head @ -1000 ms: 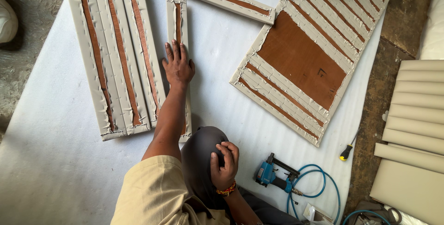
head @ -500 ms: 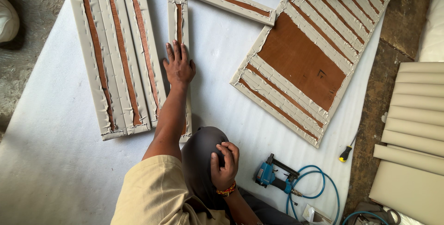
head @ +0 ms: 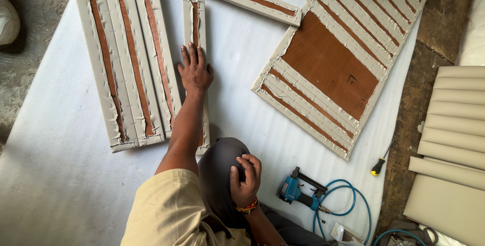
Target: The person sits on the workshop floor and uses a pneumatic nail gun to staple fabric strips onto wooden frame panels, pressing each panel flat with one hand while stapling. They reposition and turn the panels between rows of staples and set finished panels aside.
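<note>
Strips: three upholstered slats [head: 124, 64] lie side by side, backs up, far left on the white sheet [head: 60, 175].
Left hand [head: 194, 71]: arm outstretched, palm flat, grip released, pinning a single narrow slat [head: 194, 18].
Right hand [head: 246, 180]: curled on the raised knee, holding nothing.
Right: large panel [head: 333, 64]; blue stapler [head: 298, 193] near.

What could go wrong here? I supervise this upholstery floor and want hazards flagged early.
The left hand presses flat on a narrow upholstered slat whose back shows a ragged stapled fabric edge; a proud staple might prick the palm. The blue air stapler and its looped blue hose lie by the knee under the right hand, so shifting could snag the hose or bump the tool.
</note>
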The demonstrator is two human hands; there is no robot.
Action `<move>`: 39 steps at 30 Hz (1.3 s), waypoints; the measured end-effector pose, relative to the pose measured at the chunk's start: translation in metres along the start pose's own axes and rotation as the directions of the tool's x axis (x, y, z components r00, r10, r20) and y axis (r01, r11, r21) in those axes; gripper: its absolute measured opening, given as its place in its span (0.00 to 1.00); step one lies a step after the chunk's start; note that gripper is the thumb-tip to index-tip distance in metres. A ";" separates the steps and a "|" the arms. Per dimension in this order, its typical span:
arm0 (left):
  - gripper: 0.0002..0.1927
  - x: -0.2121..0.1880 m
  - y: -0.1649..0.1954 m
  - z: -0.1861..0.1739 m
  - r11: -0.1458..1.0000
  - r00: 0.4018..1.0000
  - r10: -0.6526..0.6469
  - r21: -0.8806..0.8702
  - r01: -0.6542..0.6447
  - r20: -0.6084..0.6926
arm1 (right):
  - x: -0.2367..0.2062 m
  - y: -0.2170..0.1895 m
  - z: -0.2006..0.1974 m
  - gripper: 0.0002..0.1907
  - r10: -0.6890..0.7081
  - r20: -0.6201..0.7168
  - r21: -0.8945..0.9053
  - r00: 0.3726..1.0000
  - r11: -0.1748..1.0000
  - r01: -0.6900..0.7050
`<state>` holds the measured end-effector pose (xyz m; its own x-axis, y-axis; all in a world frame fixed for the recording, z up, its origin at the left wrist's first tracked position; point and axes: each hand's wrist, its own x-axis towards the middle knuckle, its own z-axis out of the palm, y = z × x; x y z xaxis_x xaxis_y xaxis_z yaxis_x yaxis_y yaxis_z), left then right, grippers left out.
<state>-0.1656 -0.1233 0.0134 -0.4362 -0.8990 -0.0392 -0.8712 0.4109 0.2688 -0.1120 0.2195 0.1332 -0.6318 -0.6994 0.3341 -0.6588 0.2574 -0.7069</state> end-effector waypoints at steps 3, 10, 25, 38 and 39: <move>0.38 0.000 0.000 0.002 1.000 1.000 0.000 -0.001 0.000 -0.001 | 0.000 0.000 0.000 0.12 -0.004 0.001 -0.003 1.000 1.000 0.004; 0.38 -0.001 -0.001 0.000 1.000 1.000 -0.003 0.016 0.003 0.005 | 0.001 -0.001 -0.001 0.12 -0.003 0.011 0.003 1.000 1.000 0.003; 0.38 -0.003 -0.002 -0.005 1.000 1.000 -0.012 0.016 0.012 0.025 | -0.002 0.003 0.000 0.12 0.021 0.029 0.078 0.999 0.997 -0.023; 0.38 0.002 -0.004 0.005 1.000 1.000 0.001 0.011 -0.001 0.009 | 0.001 0.000 0.002 0.12 0.001 0.007 -0.006 1.000 1.000 -0.001; 0.38 0.002 -0.004 0.005 1.000 1.000 0.001 0.012 -0.001 0.005 | 0.000 0.000 0.002 0.12 0.001 0.008 -0.011 1.000 1.000 -0.001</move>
<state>-0.1640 -0.1258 0.0078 -0.4383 -0.8978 -0.0435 -0.8733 0.4139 0.2569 -0.1115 0.2180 0.1319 -0.6291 -0.7046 0.3284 -0.6628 0.2655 -0.7002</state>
